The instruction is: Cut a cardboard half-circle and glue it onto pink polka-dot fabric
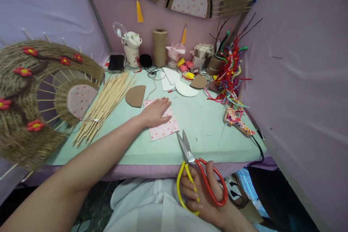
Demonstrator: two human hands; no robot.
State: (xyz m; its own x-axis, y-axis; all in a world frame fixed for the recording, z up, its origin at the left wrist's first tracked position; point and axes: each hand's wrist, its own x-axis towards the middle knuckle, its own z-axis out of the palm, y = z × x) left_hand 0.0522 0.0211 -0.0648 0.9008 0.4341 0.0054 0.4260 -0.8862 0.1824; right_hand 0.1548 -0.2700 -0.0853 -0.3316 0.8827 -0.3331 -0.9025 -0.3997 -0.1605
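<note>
My left hand lies flat, fingers stretched out, on a piece of pink dotted fabric near the middle of the table. In my right hand is a pair of scissors with one yellow and one red handle. The blades are parted and point away from me, their tips close to the fabric's lower right corner. Just beyond my left hand sits a brown cardboard half-round. Part of the fabric is hidden under my hand.
A bundle of thin sticks and a large woven fan occupy the left side. Twine, a white jug and white paper shapes stand or lie behind. Colourful pipe cleaners and a patterned glue gun are at right.
</note>
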